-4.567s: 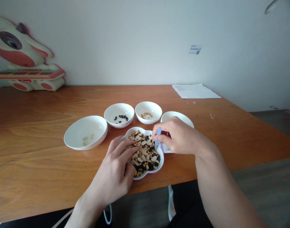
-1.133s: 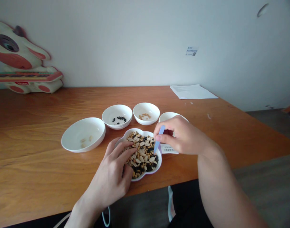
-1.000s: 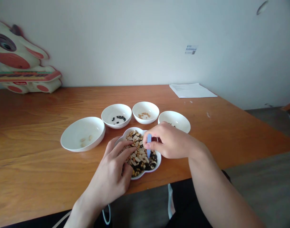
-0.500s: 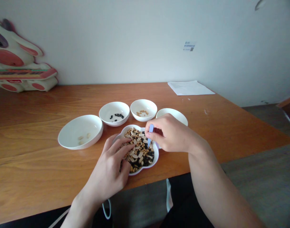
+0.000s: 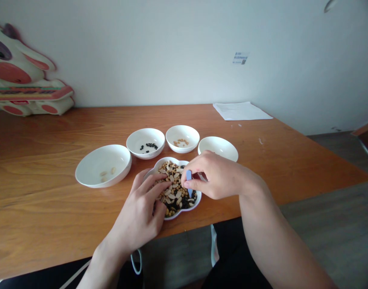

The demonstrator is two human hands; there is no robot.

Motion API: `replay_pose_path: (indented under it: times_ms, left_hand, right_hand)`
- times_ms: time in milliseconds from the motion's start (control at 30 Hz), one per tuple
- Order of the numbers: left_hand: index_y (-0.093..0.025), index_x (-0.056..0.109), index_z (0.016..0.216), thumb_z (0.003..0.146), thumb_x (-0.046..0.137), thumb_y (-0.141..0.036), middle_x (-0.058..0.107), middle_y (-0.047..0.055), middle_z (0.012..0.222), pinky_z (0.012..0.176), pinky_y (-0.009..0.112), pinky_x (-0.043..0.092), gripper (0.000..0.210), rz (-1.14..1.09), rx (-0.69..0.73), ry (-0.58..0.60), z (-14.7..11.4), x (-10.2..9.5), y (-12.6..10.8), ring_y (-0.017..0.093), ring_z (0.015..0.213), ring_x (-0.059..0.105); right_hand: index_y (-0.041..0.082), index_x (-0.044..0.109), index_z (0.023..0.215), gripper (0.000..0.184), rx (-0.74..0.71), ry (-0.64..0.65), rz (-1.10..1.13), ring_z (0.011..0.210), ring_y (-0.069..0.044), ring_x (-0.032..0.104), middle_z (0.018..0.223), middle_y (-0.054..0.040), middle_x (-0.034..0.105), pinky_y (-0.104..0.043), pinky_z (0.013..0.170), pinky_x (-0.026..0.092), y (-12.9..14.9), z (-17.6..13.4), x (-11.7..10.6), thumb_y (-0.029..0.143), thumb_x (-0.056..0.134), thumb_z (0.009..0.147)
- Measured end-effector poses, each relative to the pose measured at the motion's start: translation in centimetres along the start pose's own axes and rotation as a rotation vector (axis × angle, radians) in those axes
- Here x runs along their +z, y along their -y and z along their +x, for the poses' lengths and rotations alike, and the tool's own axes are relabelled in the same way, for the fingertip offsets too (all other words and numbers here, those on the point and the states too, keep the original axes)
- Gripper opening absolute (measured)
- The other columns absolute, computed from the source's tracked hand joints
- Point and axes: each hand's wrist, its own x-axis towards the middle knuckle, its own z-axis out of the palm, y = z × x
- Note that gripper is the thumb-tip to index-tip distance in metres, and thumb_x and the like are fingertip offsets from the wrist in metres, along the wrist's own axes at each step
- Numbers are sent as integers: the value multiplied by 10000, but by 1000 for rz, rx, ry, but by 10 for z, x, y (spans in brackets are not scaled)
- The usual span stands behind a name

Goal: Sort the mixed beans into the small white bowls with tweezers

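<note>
A white scalloped dish [image 5: 198,202] near the table's front edge is filled with mixed peanuts, yellow beans and black beans. My left hand [image 5: 142,204] lies over its left side, fingers spread and fingertips above or among the beans; whether they press on the dish is hard to see. Pinched between the thumb and fingers of my right hand [image 5: 214,174] are light blue tweezers [image 5: 189,176]. Their tips point down into the dark beans at the dish's right side. What the tips touch cannot be made out.
Behind the dish stand white bowls: one with a few peanuts [image 5: 90,164], one with black beans [image 5: 135,140], one with yellow beans [image 5: 187,134], and a right-hand bowl [image 5: 223,146] partly hidden by my hand. White papers [image 5: 241,111] and a cow-shaped toy [image 5: 30,88] sit near the wall.
My right hand has moved down and slightly left, bringing the tweezers' tips lower into the beans. My left hand stays in place.
</note>
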Motion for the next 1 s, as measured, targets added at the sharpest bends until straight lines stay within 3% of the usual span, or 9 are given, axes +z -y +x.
replay_pose_path:
  times_ms: [267,533,1000]
  left_hand:
    - [-188,628,1203,797,447,-68,545,93,1287,1074,539,394,461,-18,-7,15,1,-3,-3,312,1267,402]
    - [-173,636,1190,796,443,-70,550,90,1287,1090,520,381,450,-17,-16,22,1,-3,-3,307,1273,400]
    - [-176,635,1188,789,448,-62,548,96,1280,1083,535,389,455,-11,-5,14,1,-3,-2,312,1266,404]
  right_hand:
    - [159,723,795,164,-97,-98,96,706,-113,612,830,-24,730,-232,637,400,-1,5,2,151,596,898]
    - [151,724,808,140,-87,-166,48,627,-88,568,796,-13,726,-221,607,382,0,4,1,159,609,888]
    - [200,757,757,142,-32,-71,17,674,-129,616,787,-21,733,-260,666,423,-2,4,3,127,656,824]
